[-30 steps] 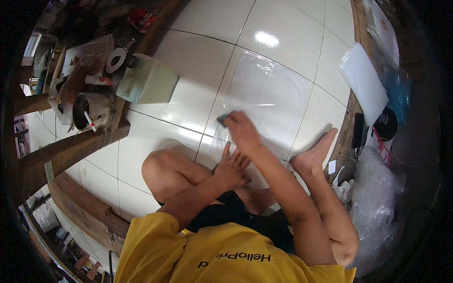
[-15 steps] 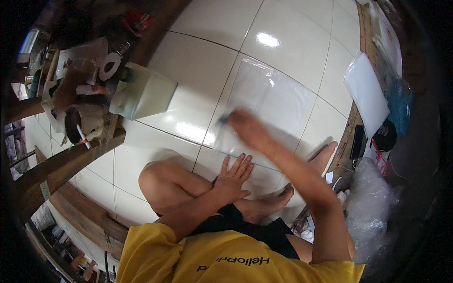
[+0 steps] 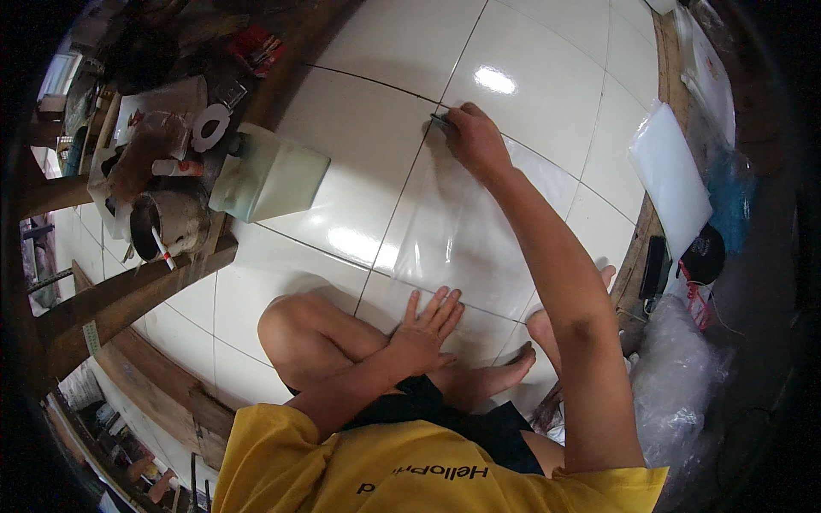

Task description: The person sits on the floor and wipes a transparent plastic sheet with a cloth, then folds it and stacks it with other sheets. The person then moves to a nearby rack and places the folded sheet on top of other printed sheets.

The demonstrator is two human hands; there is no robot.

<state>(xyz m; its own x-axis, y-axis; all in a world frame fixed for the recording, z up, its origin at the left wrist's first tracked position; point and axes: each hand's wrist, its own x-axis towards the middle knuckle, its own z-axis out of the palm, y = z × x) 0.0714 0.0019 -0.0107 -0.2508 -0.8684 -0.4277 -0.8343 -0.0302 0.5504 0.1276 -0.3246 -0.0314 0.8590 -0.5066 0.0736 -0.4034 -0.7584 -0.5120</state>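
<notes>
A clear plastic sheet (image 3: 479,227) lies flat on the white tiled floor in front of me. My left hand (image 3: 425,325) rests with its fingers spread at the sheet's near edge. Stretched far forward, my right hand (image 3: 475,141) is closed around a small dark flat tool (image 3: 440,120) at the sheet's far left corner. Only the tool's end shows past my fingers, so its exact kind is hidden.
A pale translucent jerrycan (image 3: 274,175) stands to the left, beside a wooden bench (image 3: 128,286) bearing a round pot (image 3: 175,224) and a white ring (image 3: 210,126). At the right, white sheets (image 3: 671,184) lean along a wooden beam (image 3: 629,256), near crumpled clear plastic (image 3: 676,385).
My right hand has moved forward with the dark tool, from the sheet's near left part to its far left corner. My left hand has stayed near the close edge.
</notes>
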